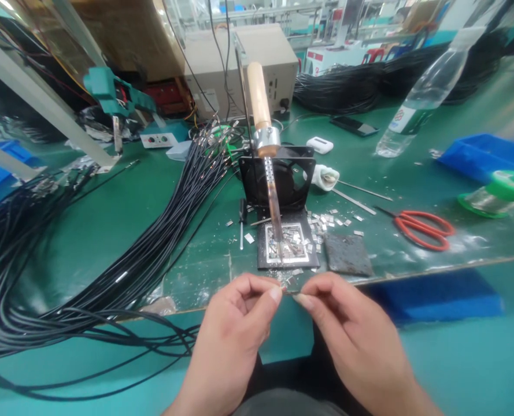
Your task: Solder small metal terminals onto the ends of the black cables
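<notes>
My left hand [239, 329] and my right hand [352, 329] face each other in front of the bench edge, thumbs and forefingers pinched. Between their fingertips runs a small thin piece [290, 292], too small to name; each hand grips one end of it. Just beyond them, a dark plate with a silver-framed square [267, 254] holds many small metal pieces. A soldering iron with a wooden handle [260, 98] points down over that square. Small flat metal pieces [326, 219] lie scattered to the right of it, near a dark square block [347, 254].
Black cables [152, 248] fill the left side. Behind the plate stands a black fan [257, 185]. On the right are red-handled scissors [425, 231], a solder spool [497, 196], a blue tray [486, 156] and a plastic bottle [425, 92]. A screwdriver [242, 214] lies left of the fan.
</notes>
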A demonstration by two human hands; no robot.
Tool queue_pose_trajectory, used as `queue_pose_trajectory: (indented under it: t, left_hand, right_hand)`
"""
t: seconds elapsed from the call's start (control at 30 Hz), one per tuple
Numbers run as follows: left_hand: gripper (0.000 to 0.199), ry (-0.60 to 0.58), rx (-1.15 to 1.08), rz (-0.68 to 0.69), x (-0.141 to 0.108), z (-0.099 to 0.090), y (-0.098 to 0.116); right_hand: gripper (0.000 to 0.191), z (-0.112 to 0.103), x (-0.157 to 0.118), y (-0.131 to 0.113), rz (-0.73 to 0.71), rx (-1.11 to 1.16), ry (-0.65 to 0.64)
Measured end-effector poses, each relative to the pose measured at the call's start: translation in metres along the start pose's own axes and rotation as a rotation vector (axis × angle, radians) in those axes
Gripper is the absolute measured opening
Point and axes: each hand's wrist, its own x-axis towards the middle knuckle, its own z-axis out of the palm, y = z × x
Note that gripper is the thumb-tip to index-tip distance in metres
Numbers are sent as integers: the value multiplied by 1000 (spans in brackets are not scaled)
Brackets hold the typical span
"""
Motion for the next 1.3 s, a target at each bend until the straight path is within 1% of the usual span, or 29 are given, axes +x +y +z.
queue_pose_trajectory:
  t: [0.1, 0.2, 0.43, 0.63, 0.77, 0.83, 0.93, 1.1, 1.3]
  left_hand:
    - [34, -22, -18, -9, 0, 3, 2]
    - [32, -43, -8, -5, -1, 6, 1]
    - [28, -10, 45, 32, -4, 5, -5]
    - [29, -23, 9, 3, 0, 3, -1]
    - [34, 11, 68, -30, 3, -2, 7]
    - [36, 23, 90, -42, 4, -3, 11]
    - [38, 19, 90, -41, 6, -2, 15]
    - [36, 14, 84, -29, 10, 2, 18]
    - [37, 17, 23, -64, 9, 6, 20]
  right_hand:
    - [17, 0, 3, -6, -150, -33, 40]
    - [13, 3, 3, -8, -205, -58, 64]
    - [9, 7, -3, -4, -201, -49, 75]
    - [9, -1, -5, 0, -167, -46, 48]
    - [12, -8, -2, 3, -125, -50, 120]
    - [10, -9, 1, 4, -145, -42, 150]
    - [7, -7, 5, 4, -195, -35, 162]
    - [10, -3, 11, -1, -257, -76, 161]
    - [11, 0, 14, -5, -294, -99, 180]
